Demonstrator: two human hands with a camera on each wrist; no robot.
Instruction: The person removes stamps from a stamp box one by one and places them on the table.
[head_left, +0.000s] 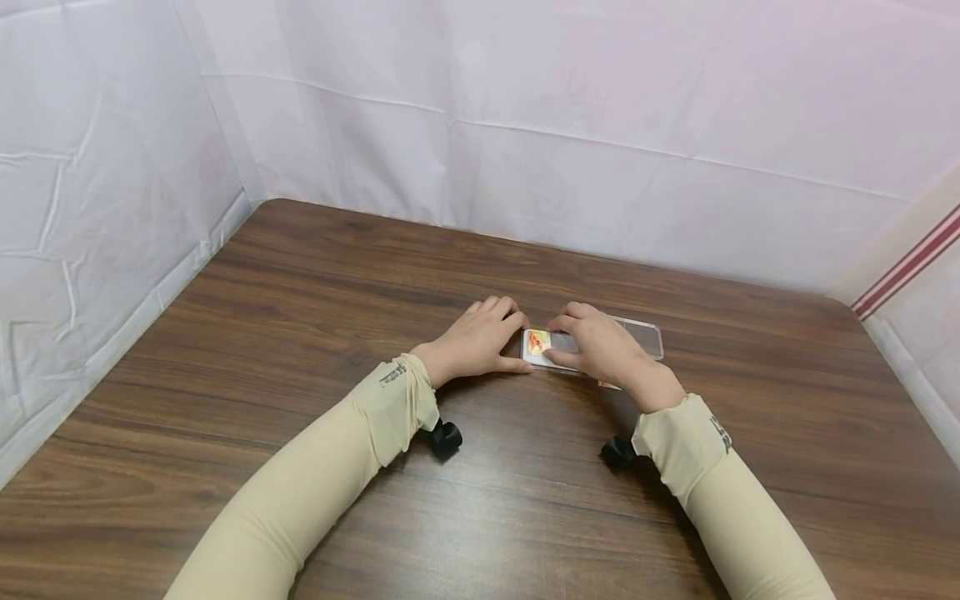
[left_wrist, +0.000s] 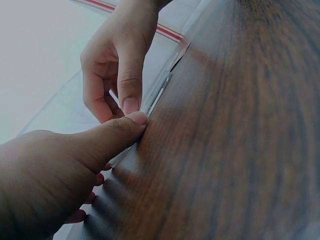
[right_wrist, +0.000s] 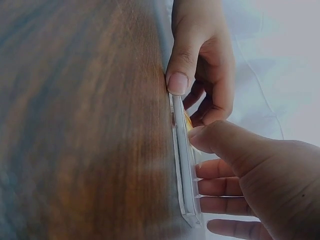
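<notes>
- Wood-grain table [head_left: 300, 350], white sheets as walls behind and at both sides.
- Left hand [head_left: 476, 337]: thumb tip and curled fingers grip the left end of a clear flat case [head_left: 645, 335].
- Right hand [head_left: 600, 346]: thumb and fingers pinch the same case just beside the left hand, approx. at its middle.
- Case lies flat on the table centre; a colourful card [head_left: 537, 342] is inside at the left end.
- Beige sleeves [head_left: 315, 483] on both arms, w/ black wrist cams [head_left: 445, 437] under them.

Head view bright, evenly lit, soft shadows under sleeves, wide-angle bending at edges. Wrist views dimmer, washed-out, close wood blurred.
</notes>
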